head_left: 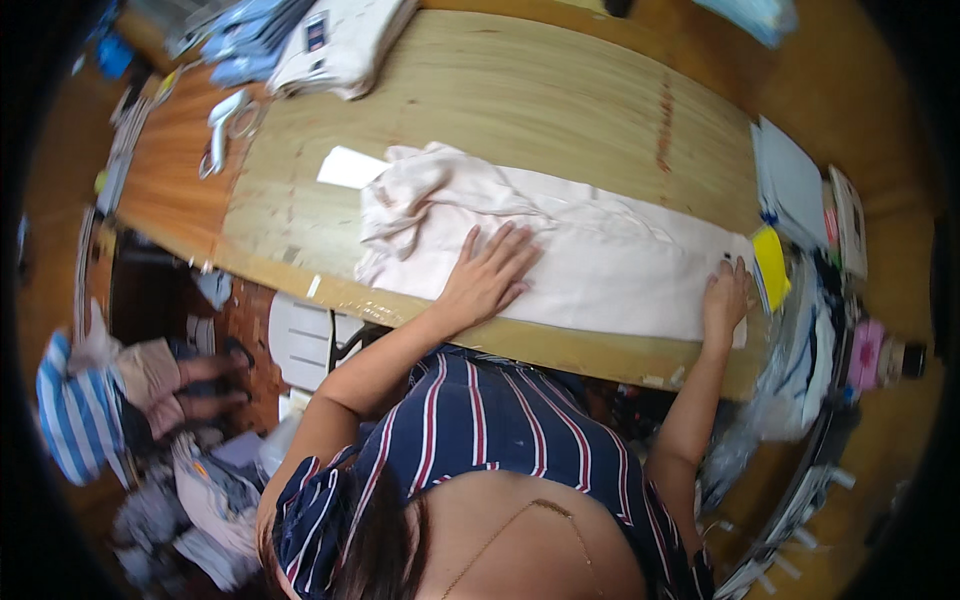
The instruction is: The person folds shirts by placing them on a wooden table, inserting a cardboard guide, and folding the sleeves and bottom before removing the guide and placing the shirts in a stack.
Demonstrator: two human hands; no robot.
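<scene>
A pale pink garment (pixel 610 275) lies lengthwise along the wooden table, its right part folded into a long flat strip. Its left part is bunched and crumpled, and I cannot tell the exact kind of garment. My left hand (pixel 490 268) rests palm down on the middle of the cloth, fingers spread. At the right end, near a small dark mark on the fabric, my right hand (pixel 728 297) lies on the cloth with its fingers slightly bent. A white card (pixel 350 168) sticks out beyond the bunched end.
A stack of folded pale garments (pixel 340 50) and folded blue ones (pixel 245 45) sit at the far left. Nearer stands a white handheld device (pixel 228 112) with a cable. A yellow packet (pixel 771 268) and papers (pixel 790 180) border the right end. Another person (pixel 85 400) is at lower left.
</scene>
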